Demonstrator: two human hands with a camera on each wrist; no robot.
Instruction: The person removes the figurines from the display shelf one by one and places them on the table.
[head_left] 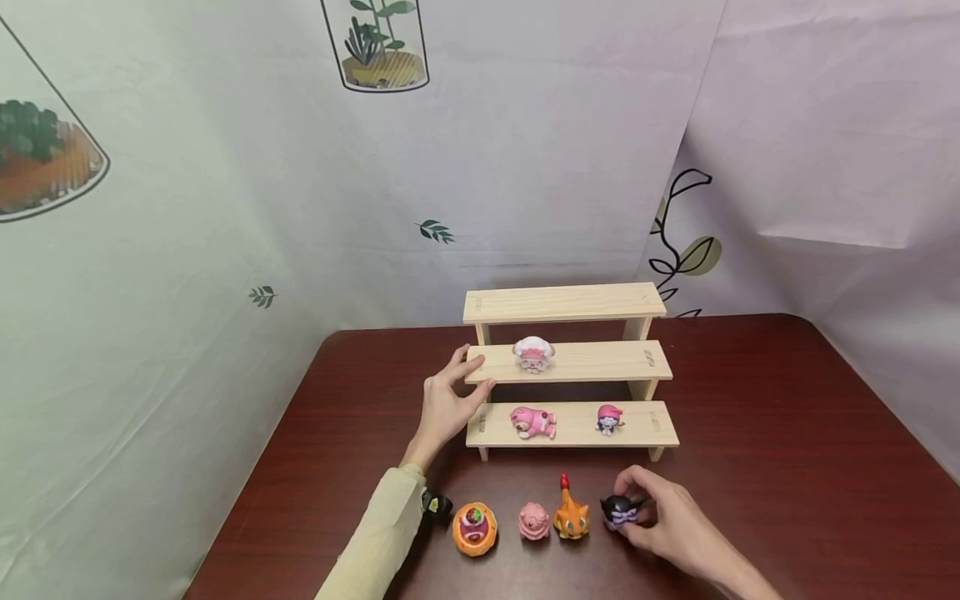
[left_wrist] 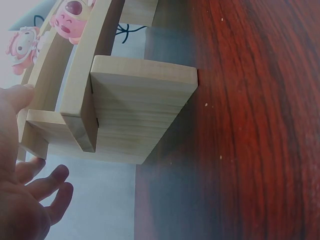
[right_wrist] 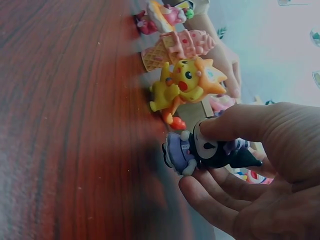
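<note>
My left hand (head_left: 446, 406) grips the left end of the middle board of a three-tier wooden display stand (head_left: 592, 360), thumb at the front edge and fingertips at the back. In the left wrist view, its other fingers hang loosely curled beside the stand's end. Between thumb and fingers, my right hand (head_left: 671, 521) pinches a small figurine (right_wrist: 206, 150) with a black hood and a lilac dress, close over the table in front of the stand. Left of it stands a yellow figurine in an orange hood (head_left: 572, 518), then a pink ice-cream-cone figurine (head_left: 533, 522).
On the stand's middle board sits a white-and-pink figurine (head_left: 533, 356). The lowest board bears a lying pink bear (head_left: 532, 422) and a pink-capped figurine (head_left: 608, 419). An orange round figurine (head_left: 474, 530) and a dark figurine (head_left: 437, 505) stand near my left sleeve (head_left: 378, 529).
</note>
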